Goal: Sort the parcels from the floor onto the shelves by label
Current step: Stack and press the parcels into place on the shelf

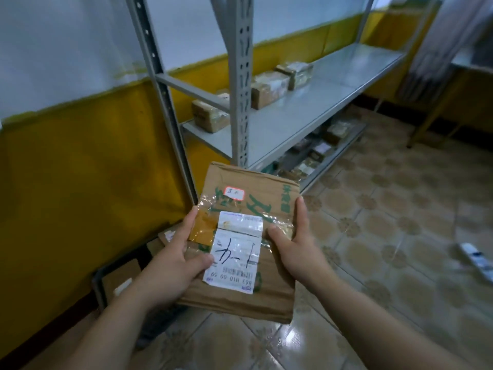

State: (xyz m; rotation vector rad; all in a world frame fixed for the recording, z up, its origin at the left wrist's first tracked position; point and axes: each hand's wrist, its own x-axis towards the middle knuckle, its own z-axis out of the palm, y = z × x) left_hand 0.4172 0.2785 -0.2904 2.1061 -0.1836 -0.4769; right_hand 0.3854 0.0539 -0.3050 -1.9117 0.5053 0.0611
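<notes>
Parcel point(240, 244) held flat, label point(234, 252) up, likely for reading: left hand point(170, 268) and right hand point(296, 244) grasp opposite edges, thumbs on top.

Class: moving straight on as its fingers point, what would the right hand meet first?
Probably the shelf, at its front edge; the right hand, gripping the parcel, points there, though depth is unclear.
</notes>
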